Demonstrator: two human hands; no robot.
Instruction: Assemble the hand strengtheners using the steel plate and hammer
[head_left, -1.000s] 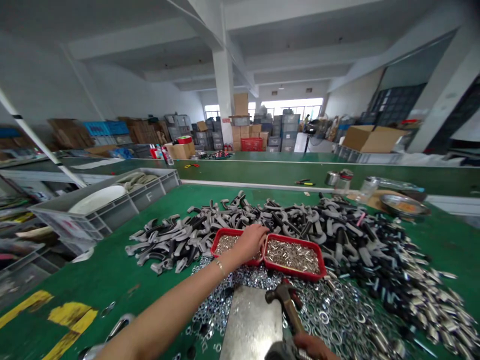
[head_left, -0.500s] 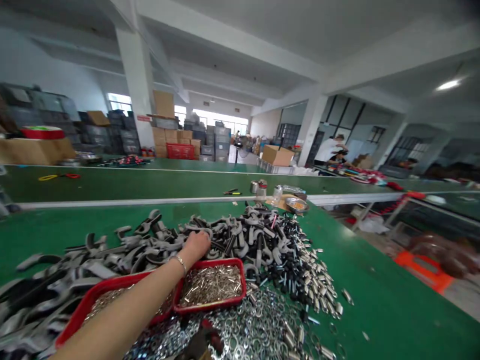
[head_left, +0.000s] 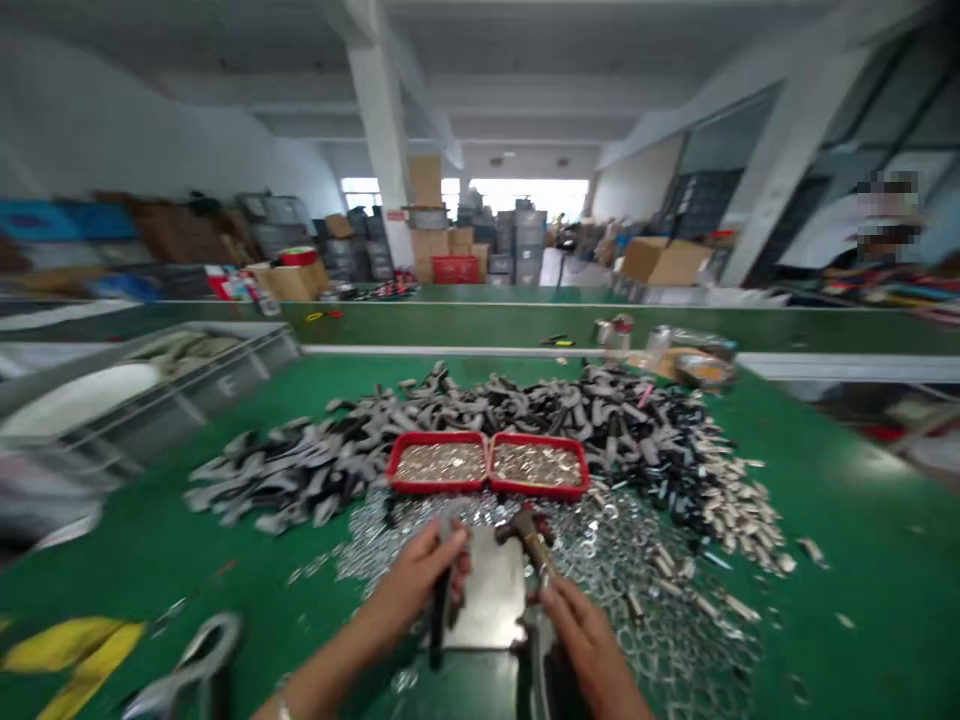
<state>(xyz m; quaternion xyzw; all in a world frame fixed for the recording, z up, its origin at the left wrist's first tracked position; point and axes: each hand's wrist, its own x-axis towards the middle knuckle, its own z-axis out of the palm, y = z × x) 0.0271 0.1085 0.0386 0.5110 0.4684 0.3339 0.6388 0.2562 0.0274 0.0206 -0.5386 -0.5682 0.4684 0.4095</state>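
My left hand (head_left: 435,565) is closed around a grey-and-black curved handle piece (head_left: 442,600), holding it over the left side of a flat metal plate (head_left: 487,590). At the plate's right edge, my right hand (head_left: 589,640) has its fingers curled at the handle of a hammer (head_left: 534,545), whose head points up and left. Another grey-and-black piece (head_left: 538,660) lies beside that hand; blur hides whether the fingers touch it. Loose metal rings (head_left: 600,535) surround the plate. Behind it stand two red trays (head_left: 490,470) of small shiny metal parts.
A heap of grey-and-black pieces (head_left: 300,470) spreads behind the trays. Silver cylinders (head_left: 742,510) lie to the right. A grey crate (head_left: 202,385) stands at left, a yellow object (head_left: 75,650) at lower left. A person (head_left: 847,230) is at the far right.
My left hand has come back from the heap behind the trays to the plate, now with a grey-and-black piece. My right hand has come into view at the hammer. The view has turned left.
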